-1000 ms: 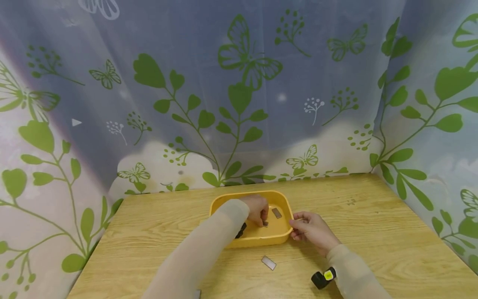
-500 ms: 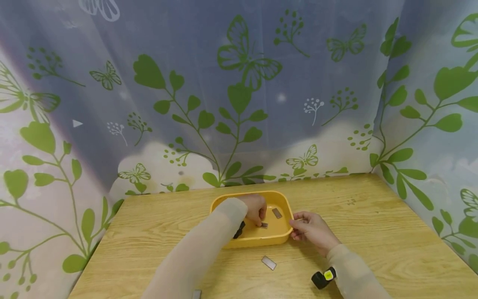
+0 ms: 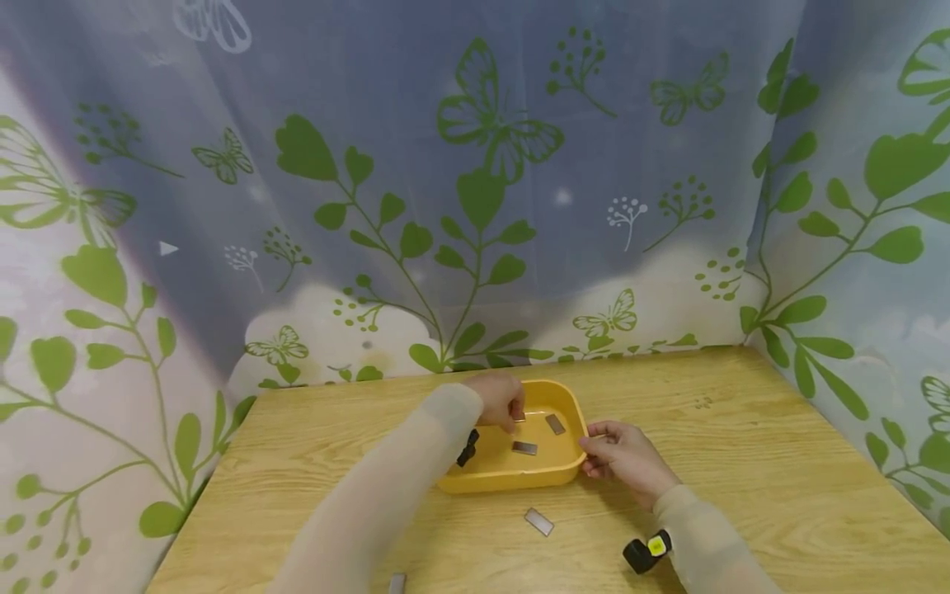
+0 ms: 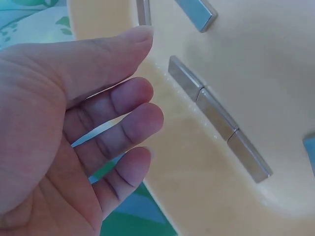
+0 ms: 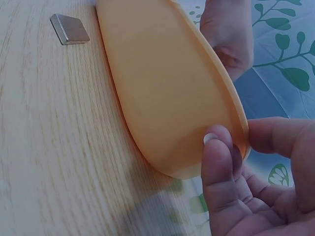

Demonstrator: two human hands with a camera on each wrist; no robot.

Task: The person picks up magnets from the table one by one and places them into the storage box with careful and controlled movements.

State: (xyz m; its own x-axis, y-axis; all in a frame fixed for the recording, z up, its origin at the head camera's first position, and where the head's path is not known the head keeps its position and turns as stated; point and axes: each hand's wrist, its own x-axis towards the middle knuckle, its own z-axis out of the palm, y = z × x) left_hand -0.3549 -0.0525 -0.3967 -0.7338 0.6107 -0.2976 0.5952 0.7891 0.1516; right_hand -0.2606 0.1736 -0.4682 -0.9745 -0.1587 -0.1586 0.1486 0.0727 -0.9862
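A yellow plastic tray [image 3: 493,481] sits on the wooden table. In the left wrist view a row of small metal bars [image 4: 216,118] lies end to end on its floor; in the head view this shows as a grey bar [image 3: 524,448], with another bar [image 3: 555,424] further back. My left hand [image 3: 500,404] hovers over the tray's far left part, fingers relaxed and holding nothing [image 4: 123,128]. My right hand [image 3: 623,458] pinches the tray's right rim between thumb and fingers [image 5: 231,147].
One loose metal bar [image 3: 538,521] lies on the table in front of the tray, also visible in the right wrist view [image 5: 69,28]. Another bar [image 3: 397,582] lies at the near edge. A leaf-patterned curtain [image 3: 475,206] closes off the back and sides.
My left hand has let go of the bar it was setting on the tray floor and has lifted back toward the tray's far side. The right hand keeps its hold on the rim.
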